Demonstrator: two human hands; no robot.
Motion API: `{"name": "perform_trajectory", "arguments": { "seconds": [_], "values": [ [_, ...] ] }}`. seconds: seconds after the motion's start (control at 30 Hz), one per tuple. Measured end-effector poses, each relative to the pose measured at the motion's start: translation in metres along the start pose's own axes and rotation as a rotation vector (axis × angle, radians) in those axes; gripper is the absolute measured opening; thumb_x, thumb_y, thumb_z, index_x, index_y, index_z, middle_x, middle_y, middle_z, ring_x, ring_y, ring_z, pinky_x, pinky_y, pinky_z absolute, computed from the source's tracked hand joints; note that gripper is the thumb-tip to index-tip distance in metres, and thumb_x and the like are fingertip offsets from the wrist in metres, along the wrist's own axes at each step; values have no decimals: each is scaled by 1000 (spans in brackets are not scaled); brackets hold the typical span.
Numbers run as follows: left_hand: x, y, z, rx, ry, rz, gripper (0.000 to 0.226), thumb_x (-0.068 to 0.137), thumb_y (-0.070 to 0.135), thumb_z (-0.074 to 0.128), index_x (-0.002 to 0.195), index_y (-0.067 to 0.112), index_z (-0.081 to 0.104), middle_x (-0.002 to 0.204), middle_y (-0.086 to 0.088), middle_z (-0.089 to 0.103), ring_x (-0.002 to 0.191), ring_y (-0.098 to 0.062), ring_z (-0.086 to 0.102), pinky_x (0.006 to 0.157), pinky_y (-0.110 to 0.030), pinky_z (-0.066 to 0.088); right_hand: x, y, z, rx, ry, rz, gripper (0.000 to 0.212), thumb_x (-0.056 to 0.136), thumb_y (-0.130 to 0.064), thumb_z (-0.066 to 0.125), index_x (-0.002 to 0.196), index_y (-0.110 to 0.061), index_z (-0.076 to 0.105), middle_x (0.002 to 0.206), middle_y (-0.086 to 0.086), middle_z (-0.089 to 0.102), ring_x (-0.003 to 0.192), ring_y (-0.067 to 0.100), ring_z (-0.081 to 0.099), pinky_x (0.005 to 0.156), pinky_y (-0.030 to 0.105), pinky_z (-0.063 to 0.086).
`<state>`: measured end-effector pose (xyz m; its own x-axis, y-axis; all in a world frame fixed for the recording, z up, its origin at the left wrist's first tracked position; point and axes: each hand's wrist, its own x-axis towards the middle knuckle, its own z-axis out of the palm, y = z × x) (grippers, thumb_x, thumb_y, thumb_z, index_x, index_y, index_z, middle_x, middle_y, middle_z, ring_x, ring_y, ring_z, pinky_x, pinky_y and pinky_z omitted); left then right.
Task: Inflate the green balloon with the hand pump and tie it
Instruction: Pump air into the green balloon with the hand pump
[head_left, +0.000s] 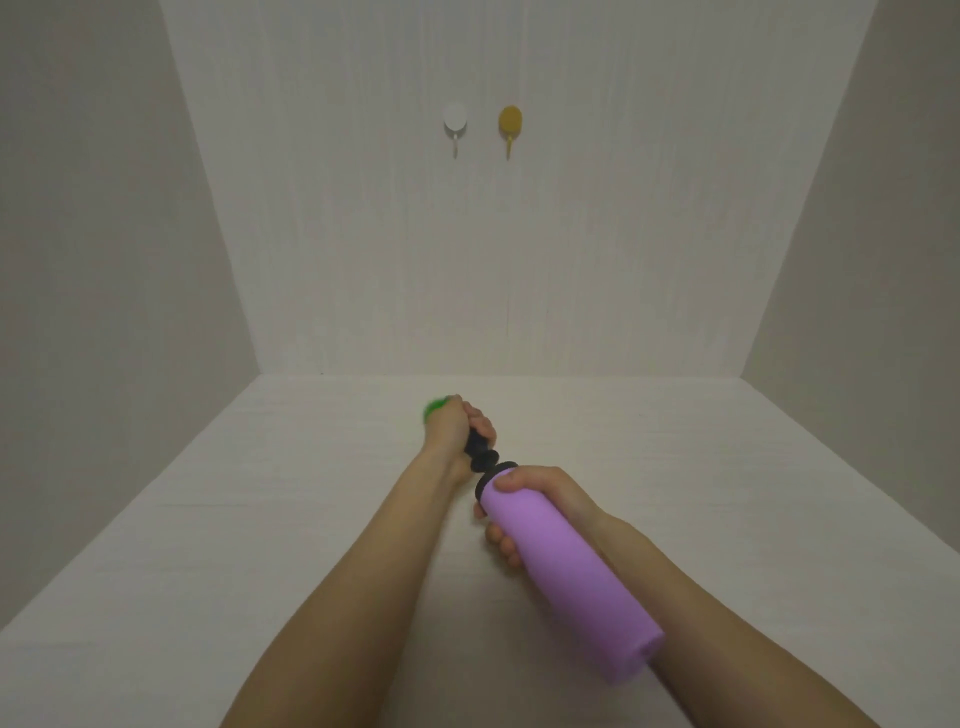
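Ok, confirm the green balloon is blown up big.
No, only a small scrap of green balloon shows past the left hand on the pump nozzle.

Left hand (457, 423) gripping the black nozzle end of a purple hand pump (566, 566), bit of green balloon (434, 408) showing past its fingers (480, 421), right hand (540, 493) wrapped round the barrel, white surface (311, 519), white hook (455, 127) and yellow hook (511, 127) on the back wall

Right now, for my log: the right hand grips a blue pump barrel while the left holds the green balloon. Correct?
No: the head view shows the pump barrel in the right hand is purple, not blue; the rest holds.
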<state>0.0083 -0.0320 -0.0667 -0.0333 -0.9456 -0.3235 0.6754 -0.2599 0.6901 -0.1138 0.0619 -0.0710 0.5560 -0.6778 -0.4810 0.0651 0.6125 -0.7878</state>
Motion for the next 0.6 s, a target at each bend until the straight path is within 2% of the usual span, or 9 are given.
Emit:
{"name": "perform_trajectory", "arguments": {
  "seconds": [0.17,0.27,0.4,0.5,0.6],
  "values": [
    [4,13,-5,52,30,27,30,91,5,25,63,14,30,41,3,35,24,-7,29,33,-9,28,2,1,3,12,5,22,29,72,-27,58,86,-2,57,57,9,58,43,18,55,45,19,46],
    [9,33,-8,29,33,42,27,95,6,25,69,13,31,59,-2,43,24,-5,31,32,-9,29,-5,4,2,-1,-34,44,30,69,-29,59,86,-4,59,58,8,58,43,17,55,45,18,46],
    [1,9,-1,49,6,37,32,93,7,25,62,14,30,39,5,33,24,-7,28,33,-9,27,-3,0,4,3,8,16,31,70,-28,60,88,-3,56,56,9,57,42,18,55,44,19,46],
    [-2,1,2,54,-9,35,35,97,11,27,62,15,30,36,7,30,24,-6,28,33,-9,26,0,-2,8,8,20,-4,33,66,-29,60,86,-3,56,56,9,57,41,18,54,44,19,46],
    [4,23,-4,82,7,60,34,94,7,24,61,16,29,33,8,31,23,-5,28,33,-6,26,-4,3,9,6,-15,17,29,69,-27,60,86,-3,57,57,9,58,42,17,55,45,19,46]
  ]
}}
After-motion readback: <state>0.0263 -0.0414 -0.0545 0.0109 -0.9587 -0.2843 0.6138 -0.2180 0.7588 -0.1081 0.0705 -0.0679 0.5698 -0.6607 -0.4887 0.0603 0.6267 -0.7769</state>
